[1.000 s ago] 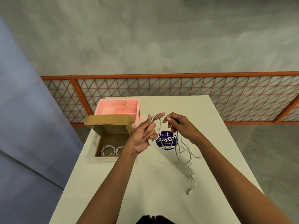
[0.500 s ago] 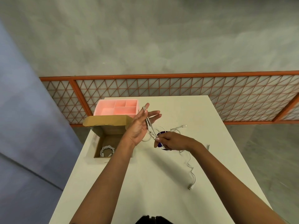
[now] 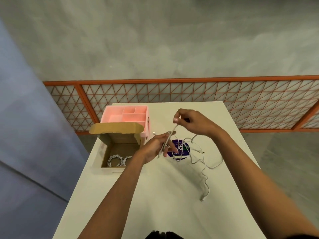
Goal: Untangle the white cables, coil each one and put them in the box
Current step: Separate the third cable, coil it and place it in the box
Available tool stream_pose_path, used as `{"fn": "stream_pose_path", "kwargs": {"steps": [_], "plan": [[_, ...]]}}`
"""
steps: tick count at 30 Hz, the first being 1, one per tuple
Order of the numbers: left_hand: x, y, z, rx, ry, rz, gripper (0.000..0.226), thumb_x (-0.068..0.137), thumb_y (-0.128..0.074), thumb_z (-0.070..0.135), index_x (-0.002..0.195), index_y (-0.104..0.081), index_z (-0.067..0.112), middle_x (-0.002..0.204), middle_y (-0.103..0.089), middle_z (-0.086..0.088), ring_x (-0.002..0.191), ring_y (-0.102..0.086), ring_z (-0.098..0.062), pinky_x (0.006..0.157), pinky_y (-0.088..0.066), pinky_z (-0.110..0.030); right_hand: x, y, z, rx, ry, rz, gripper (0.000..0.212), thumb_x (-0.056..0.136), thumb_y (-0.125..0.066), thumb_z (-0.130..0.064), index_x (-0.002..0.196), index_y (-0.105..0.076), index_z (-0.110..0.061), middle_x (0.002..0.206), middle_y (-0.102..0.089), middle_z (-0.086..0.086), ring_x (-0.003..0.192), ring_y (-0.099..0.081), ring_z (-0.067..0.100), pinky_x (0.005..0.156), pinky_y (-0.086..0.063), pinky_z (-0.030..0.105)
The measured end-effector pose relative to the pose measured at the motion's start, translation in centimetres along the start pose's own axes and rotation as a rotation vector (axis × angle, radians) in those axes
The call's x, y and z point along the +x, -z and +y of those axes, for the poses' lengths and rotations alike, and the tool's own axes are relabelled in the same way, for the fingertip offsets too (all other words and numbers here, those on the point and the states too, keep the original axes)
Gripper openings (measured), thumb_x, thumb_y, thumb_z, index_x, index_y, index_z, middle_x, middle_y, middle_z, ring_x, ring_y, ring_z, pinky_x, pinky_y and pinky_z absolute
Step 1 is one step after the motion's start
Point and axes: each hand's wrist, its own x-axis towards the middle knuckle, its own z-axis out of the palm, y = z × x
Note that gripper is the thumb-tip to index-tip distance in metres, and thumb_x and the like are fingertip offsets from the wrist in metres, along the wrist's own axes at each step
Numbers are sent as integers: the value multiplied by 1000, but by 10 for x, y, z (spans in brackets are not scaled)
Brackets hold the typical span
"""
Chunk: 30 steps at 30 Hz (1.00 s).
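Observation:
A white cable [image 3: 203, 171] trails loosely over the white table [image 3: 155, 195], its plug end lying near the right front. My left hand [image 3: 156, 146] holds several turns of this cable wound around its fingers. My right hand [image 3: 191, 120] is raised above and behind the left, pinching a taut stretch of the same cable. An open cardboard box [image 3: 119, 149] stands at the table's left edge, its flap up. Two coiled white cables [image 3: 118, 160] lie inside it.
A pink divided organiser tray [image 3: 127, 116] stands just behind the cardboard box. A round purple sticker [image 3: 179, 149] lies on the table under the cable. Behind the table runs an orange lattice railing [image 3: 189, 94]. A blue wall is to the left.
My right hand has risen from low over the sticker to above the left hand, pulling the cable taut. My left hand has dropped lower, with more cable wound on its fingers.

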Motion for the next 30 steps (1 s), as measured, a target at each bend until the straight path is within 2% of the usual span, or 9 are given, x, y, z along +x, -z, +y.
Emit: {"fn": "stream_pose_path", "kwargs": {"steps": [4,7,9,12,15,17,20,24,30], "plan": [[-6,2,0,-297,-36,-147,43,103,-28,24,133,-52,5,41,-34,5,36,-14,-9,65,-47,-21,4,4,9,234,-5,87,19,94,-58,-27,95,-59,-9,61,-39,-2,53,-34,4,51,-29,14],[-13,-2,4,-529,-58,-224,45,101,-30,27,121,-62,3,38,-21,7,33,-12,-10,48,-38,-18,3,2,13,340,-8,86,20,93,-59,-25,94,-60,-5,64,-35,6,55,-32,7,52,-30,14],[-14,-3,6,-621,-83,-274,34,96,-46,28,100,-70,4,36,-22,6,29,-15,-9,43,-37,-17,2,-2,14,378,-25,79,19,93,-58,-24,93,-64,-6,67,-49,7,62,-45,8,61,-39,13],[-14,-3,9,-742,-117,-427,24,95,-55,27,80,-61,10,36,-28,5,28,-22,-10,44,-40,-18,-2,-5,13,388,-52,30,25,97,-52,-25,98,-69,-7,85,-69,-11,84,-60,-5,77,-40,6],[-14,-5,13,-887,-154,-554,30,103,-34,20,86,-53,5,44,-36,-1,29,-21,-9,51,-40,-23,-10,-5,10,409,-101,-113,38,99,-42,-35,103,-70,-9,50,-50,-21,54,-47,-5,59,-35,6],[-15,-4,14,-887,-171,-529,32,104,-29,19,88,-52,3,46,-37,-2,31,-16,-8,53,-40,-24,-14,-6,9,440,-92,-216,43,95,-43,-47,102,-72,-16,52,-34,-9,54,-26,8,57,-28,13],[-14,-1,12,-876,-155,-509,32,104,-30,21,86,-52,5,46,-35,-1,31,-18,-9,53,-38,-24,-14,-9,10,483,-76,-267,35,88,-58,-46,92,-73,-15,67,-32,19,63,-19,21,58,-22,26],[-11,3,8,-831,-111,-433,40,103,-23,23,80,-54,12,49,-30,5,36,-26,-9,52,-39,-21,-12,-11,8,470,-108,-244,23,93,-58,-30,78,-68,-15,59,-33,-6,57,-26,8,57,-25,20],[-10,6,12,-771,-86,-285,37,99,-33,32,70,-51,17,53,-20,8,39,-17,-7,48,-32,-19,-9,-8,11,445,-114,-264,19,95,-55,-23,80,-64,-15,65,-47,-6,56,-33,2,60,-28,20]]}}
